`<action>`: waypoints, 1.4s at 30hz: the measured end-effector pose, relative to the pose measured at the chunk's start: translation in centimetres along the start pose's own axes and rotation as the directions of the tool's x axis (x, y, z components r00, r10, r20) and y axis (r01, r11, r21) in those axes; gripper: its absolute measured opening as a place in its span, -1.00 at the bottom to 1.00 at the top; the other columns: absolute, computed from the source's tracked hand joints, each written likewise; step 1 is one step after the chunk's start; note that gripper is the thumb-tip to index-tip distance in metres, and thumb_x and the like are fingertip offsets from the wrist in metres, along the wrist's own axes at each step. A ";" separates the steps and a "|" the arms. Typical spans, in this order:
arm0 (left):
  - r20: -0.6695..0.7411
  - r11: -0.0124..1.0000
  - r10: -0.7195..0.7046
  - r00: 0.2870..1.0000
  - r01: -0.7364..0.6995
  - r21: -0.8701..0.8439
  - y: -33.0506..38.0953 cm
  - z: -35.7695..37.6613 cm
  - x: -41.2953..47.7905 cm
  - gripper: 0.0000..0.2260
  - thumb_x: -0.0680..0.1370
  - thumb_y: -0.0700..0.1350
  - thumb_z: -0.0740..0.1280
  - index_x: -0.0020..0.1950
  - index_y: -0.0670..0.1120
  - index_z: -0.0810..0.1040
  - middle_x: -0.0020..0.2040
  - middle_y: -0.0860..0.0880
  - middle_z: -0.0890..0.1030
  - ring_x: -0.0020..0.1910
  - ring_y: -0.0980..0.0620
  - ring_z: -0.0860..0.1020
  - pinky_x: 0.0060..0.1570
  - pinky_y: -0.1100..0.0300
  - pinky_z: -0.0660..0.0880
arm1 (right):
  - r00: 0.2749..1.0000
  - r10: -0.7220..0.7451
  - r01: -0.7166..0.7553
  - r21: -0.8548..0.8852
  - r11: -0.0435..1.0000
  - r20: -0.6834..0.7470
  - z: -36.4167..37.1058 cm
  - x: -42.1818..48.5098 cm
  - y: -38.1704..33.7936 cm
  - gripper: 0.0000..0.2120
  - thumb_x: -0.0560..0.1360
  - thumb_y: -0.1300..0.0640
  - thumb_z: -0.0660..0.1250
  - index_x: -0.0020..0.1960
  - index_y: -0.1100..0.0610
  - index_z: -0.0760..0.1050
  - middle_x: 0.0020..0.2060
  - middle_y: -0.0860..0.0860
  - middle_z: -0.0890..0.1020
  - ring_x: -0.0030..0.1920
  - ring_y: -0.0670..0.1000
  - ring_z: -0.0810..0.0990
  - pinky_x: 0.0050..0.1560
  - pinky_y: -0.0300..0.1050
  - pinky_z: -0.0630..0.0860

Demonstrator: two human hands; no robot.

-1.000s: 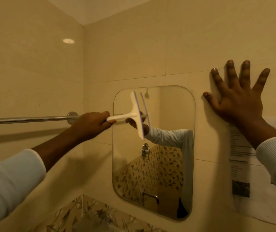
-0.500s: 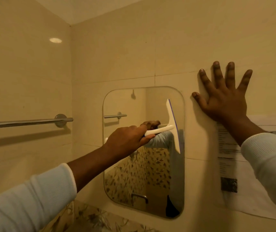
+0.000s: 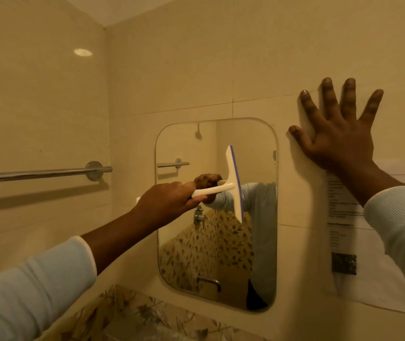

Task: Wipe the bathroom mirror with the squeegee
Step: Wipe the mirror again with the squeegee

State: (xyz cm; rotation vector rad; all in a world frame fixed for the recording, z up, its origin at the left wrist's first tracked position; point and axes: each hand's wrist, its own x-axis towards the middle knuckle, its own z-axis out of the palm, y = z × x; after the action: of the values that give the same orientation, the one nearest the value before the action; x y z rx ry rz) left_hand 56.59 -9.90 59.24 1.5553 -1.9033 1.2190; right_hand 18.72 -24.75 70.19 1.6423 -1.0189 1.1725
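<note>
A rounded rectangular mirror (image 3: 258,242) hangs on the beige tiled wall ahead. My left hand (image 3: 167,201) grips the handle of a white squeegee (image 3: 234,185) whose blade, edged in purple, stands upright against the glass at mid-height, a little right of the mirror's centre. My right hand (image 3: 336,134) lies flat with fingers spread on the wall tile just right of the mirror's top corner. The glass reflects my hand, my sleeve and a patterned tile wall.
A chrome towel rail (image 3: 39,173) runs along the left wall at hand height. A printed paper notice (image 3: 344,242) is stuck to the wall right of the mirror. Patterned tiles (image 3: 147,316) lie below the mirror.
The squeegee swept rightwards across the glass from the left side, then came back slightly towards the centre. My right hand stayed pressed on the wall.
</note>
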 end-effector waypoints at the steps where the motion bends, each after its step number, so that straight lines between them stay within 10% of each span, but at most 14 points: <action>1: 0.004 1.000 0.008 1.000 -0.008 0.014 -0.7 0.1 -0.5 -0.53 0.60 0.34 0.02 0.09 0.02 0.51 -0.25 0.13 0.49 -0.40 0.13 0.41 -0.46 0.27 0.36 | 1.000 0.000 0.000 0.001 1.000 -0.001 0.0 0.0 0.0 -0.22 0.63 -0.47 -0.15 0.73 -0.12 -0.15 0.72 0.11 -0.10 0.69 0.31 -0.19 0.50 0.65 -0.14; 13: 0.071 0.981 -0.168 0.983 0.160 0.110 -10.0 0.4 -8.4 -0.50 0.55 0.45 -0.20 -0.11 0.15 0.34 -0.40 0.16 0.40 -0.53 0.17 0.38 -0.58 0.28 0.28 | 1.000 0.002 -0.002 0.012 1.000 -0.002 0.1 0.0 0.1 -0.21 0.62 -0.48 -0.13 0.73 -0.14 -0.16 0.72 0.09 -0.12 0.69 0.30 -0.21 0.49 0.66 -0.14; 27: 0.158 0.940 -0.328 0.931 0.306 0.148 -14.4 1.1 -12.6 -0.66 0.60 0.31 0.08 -0.15 0.09 0.37 -0.41 0.11 0.45 -0.51 0.12 0.42 -0.54 0.22 0.31 | 1.000 0.003 -0.004 0.021 1.000 0.012 -0.4 0.0 -0.1 -0.20 0.62 -0.48 -0.13 0.73 -0.12 -0.13 0.72 0.11 -0.10 0.69 0.32 -0.20 0.49 0.67 -0.13; 37: 0.094 0.950 -0.281 0.955 0.290 -0.116 -5.5 -0.3 -10.0 -0.62 0.62 0.36 0.02 -0.13 0.12 0.40 -0.38 0.14 0.44 -0.47 0.19 0.43 -0.50 0.26 0.41 | 1.000 0.005 -0.004 0.010 1.000 -0.015 0.0 0.0 0.0 -0.22 0.63 -0.47 -0.11 0.73 -0.13 -0.14 0.72 0.11 -0.08 0.69 0.33 -0.16 0.48 0.67 -0.13; 42: 0.042 0.986 -0.100 0.994 0.104 -0.129 3.4 -0.1 -5.5 -0.62 0.61 0.35 0.00 -0.10 0.10 0.38 -0.34 0.15 0.36 -0.46 0.14 0.32 -0.51 0.28 0.16 | 1.000 0.010 -0.010 0.008 1.000 -0.006 -0.1 0.1 -0.1 -0.22 0.63 -0.47 -0.11 0.73 -0.13 -0.14 0.72 0.11 -0.08 0.69 0.33 -0.16 0.47 0.69 -0.11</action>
State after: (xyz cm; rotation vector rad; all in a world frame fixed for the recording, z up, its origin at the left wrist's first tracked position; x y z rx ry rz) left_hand 55.06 -6.56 53.86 1.5928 -1.8607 1.0089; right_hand 18.76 -24.63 70.27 1.6414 -1.0208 1.1889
